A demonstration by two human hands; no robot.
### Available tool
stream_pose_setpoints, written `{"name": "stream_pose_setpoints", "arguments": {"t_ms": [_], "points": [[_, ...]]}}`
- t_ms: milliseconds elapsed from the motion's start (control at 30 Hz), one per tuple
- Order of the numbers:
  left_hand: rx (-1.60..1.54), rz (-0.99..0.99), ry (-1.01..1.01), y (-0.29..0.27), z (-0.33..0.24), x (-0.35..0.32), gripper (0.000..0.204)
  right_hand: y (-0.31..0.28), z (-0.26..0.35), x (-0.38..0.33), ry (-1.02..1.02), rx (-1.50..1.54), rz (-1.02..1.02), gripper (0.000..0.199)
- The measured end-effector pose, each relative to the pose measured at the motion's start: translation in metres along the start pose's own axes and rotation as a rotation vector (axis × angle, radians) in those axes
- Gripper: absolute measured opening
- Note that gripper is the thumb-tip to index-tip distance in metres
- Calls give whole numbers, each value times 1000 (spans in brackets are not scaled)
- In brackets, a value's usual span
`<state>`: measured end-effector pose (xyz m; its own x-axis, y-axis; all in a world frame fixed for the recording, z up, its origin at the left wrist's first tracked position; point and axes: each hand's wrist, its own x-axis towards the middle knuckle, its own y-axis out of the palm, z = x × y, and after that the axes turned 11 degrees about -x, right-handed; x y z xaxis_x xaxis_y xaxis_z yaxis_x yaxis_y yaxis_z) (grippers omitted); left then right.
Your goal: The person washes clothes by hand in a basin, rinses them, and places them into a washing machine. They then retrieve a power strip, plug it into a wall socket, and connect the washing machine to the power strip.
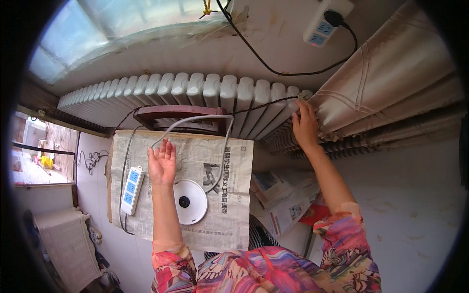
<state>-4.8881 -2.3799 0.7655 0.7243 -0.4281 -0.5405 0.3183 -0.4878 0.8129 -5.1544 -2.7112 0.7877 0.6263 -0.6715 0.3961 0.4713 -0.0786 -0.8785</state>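
My left hand (162,165) is palm up above the newspaper-covered table, fingers spread and slightly curled. A thick grey power cord (230,128) loops up from a round white appliance base (200,209) with a black centre connector and passes by the fingers; I see no grip on it. To the left lies a white power strip (131,191) with blue sockets. At the right end of the radiator my right hand (306,126) reaches up, thumb apart from the fingers. Its fingertips touch or nearly touch a small beige piece (304,96) where a dark braided cord (273,102) ends.
A white radiator (195,87) runs along the wall behind a dark red chair back (183,113). Beige curtains (386,78) hang at the right. A plugged-in wall power strip (325,29) trails a black cord. Papers (283,205) lie right of the table (239,239).
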Motion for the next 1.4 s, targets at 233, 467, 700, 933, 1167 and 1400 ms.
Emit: {"name": "stream_pose_setpoints", "arguments": {"t_ms": [233, 467, 700, 933, 1167, 1400], "points": [[300, 74, -121, 5, 44, -53, 32, 2, -31, 51, 131, -669, 208, 50], [574, 237, -173, 57, 123, -64, 27, -17, -54, 64, 88, -524, 358, 40], [917, 520, -57, 93, 228, -47, 24, -20, -60, 54, 71, -293, 177, 40], [1394, 1061, 865, 167, 276, -63, 30, -20, -58, 26, 605, 989, 47, 32], [1806, 1136, 1176, 200, 303, -25, 32, -52, -47, 33, 598, 1818, -134, 29], [1699, 1265, 946, 198, 281, -65, 25, -29, -43, 49, 572, 1154, -430, 36]]}}
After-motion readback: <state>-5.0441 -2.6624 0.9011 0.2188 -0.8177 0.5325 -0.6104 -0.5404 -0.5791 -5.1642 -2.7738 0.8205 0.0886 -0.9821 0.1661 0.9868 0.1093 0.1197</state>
